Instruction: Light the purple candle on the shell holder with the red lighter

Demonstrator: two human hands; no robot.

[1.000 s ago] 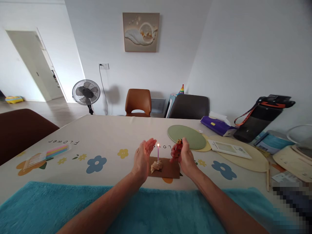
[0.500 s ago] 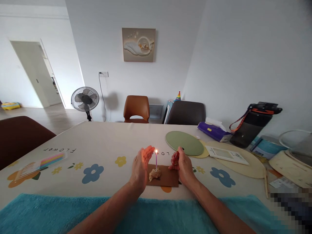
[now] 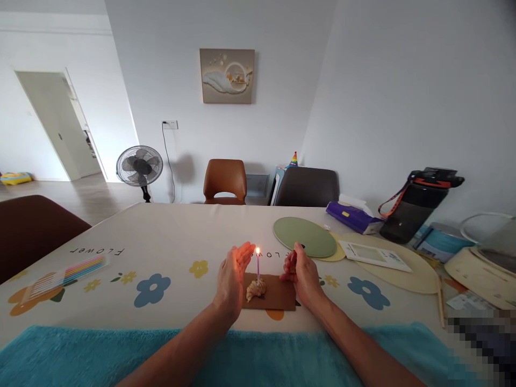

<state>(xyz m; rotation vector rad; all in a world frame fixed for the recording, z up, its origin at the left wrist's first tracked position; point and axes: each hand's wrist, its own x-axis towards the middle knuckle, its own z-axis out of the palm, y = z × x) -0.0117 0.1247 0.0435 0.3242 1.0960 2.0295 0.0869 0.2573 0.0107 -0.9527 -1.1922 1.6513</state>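
While the open, cupped left hand (image 3: 233, 275) stays just beside the flame, the lit purple candle (image 3: 258, 267) stands in a small pastry (image 3: 255, 290) on a brown board (image 3: 280, 296). The right hand (image 3: 305, 275) has sunk closer and closed round a red lighter (image 3: 291, 263), now mostly hidden. On the flower-print tabletop (image 3: 173, 231), a candle pack (image 3: 66, 271) lies far left. A green mat (image 3: 304, 236), tissue pack (image 3: 352, 216) and black bottle (image 3: 411, 207) sit right. A fan (image 3: 139, 166) stands by the wall.
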